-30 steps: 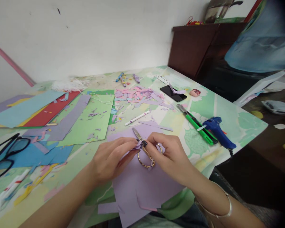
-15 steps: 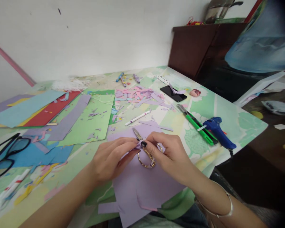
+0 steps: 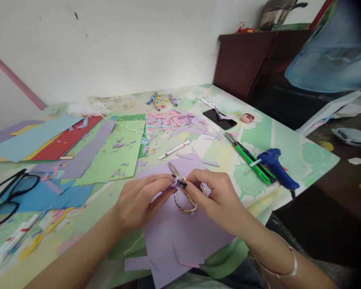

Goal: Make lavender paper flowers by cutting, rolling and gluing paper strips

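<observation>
Over the sheet of purple paper (image 3: 174,237), my left hand (image 3: 141,196) is closed, with a small folded piece of purple paper (image 3: 173,183) pinched at its fingertips. My right hand (image 3: 213,192) meets it there, thumb and fingers pressed together at the right end of that piece; the fingers partly hide it. Beneath both hands lies a pair of scissors (image 3: 185,211) with gold-coloured handles, its blades pointing away and slightly left. A white pen (image 3: 174,149) rests just beyond the scissors.
At right lie a green utility knife (image 3: 252,164), a blue glue gun (image 3: 273,164) and a black phone (image 3: 219,119). Pink and purple scraps (image 3: 180,120) are heaped at the back. Coloured sheets (image 3: 108,152) and black-framed glasses (image 3: 12,192) occupy the left side.
My right thumb has shifted very slightly right and down by the small purple piece. Both hands otherwise stay in place, and the scissors lie as before.
</observation>
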Tool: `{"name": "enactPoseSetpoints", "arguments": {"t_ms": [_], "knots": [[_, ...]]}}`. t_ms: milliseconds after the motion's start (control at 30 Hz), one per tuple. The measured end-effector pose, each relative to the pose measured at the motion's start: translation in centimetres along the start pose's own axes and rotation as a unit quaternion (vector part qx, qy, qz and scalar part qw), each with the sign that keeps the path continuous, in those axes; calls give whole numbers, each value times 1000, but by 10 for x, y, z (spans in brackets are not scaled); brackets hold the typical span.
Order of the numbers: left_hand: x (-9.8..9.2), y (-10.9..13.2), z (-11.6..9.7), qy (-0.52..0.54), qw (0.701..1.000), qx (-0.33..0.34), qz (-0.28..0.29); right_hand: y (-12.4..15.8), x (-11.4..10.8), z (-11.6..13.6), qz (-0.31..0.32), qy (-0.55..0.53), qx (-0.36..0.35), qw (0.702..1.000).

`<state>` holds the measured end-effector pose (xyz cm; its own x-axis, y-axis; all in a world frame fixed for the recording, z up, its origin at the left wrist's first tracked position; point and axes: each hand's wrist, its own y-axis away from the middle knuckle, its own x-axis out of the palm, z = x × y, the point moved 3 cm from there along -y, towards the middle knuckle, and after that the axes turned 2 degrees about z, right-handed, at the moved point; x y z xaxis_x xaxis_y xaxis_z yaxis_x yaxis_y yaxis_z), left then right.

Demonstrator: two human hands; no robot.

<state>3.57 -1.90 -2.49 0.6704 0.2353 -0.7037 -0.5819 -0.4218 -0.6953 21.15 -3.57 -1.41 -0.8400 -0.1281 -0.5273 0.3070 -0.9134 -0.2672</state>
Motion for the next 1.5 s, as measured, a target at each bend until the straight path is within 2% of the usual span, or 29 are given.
{"name": "enactPoseSetpoints", "arguments": {"t_ms": [300,500,633,867,1100,1400,1500], "knots": [[0,-1,0,4,1000,21,-14,3,-1,-2,-8,3,-4,1000],[0,2,-1,-5,999,32,-30,4,-2,-2,-40,0,-35,999],[0,2,1,-3,999,27,-18,5,-2,-1,-57,-8,-51,997],[0,2,0,-13,999,37,-25,7,-2,0,-79,9,-115,990],[0,2,0,-18,999,23,-14,6,0,0,-74,38,-159,984],[-1,1,-2,-16,999,43,-29,6,0,2,-89,59,-183,977],[-2,0,-5,-28,997,46,-50,6,-1,2,-97,60,-188,975]]}}
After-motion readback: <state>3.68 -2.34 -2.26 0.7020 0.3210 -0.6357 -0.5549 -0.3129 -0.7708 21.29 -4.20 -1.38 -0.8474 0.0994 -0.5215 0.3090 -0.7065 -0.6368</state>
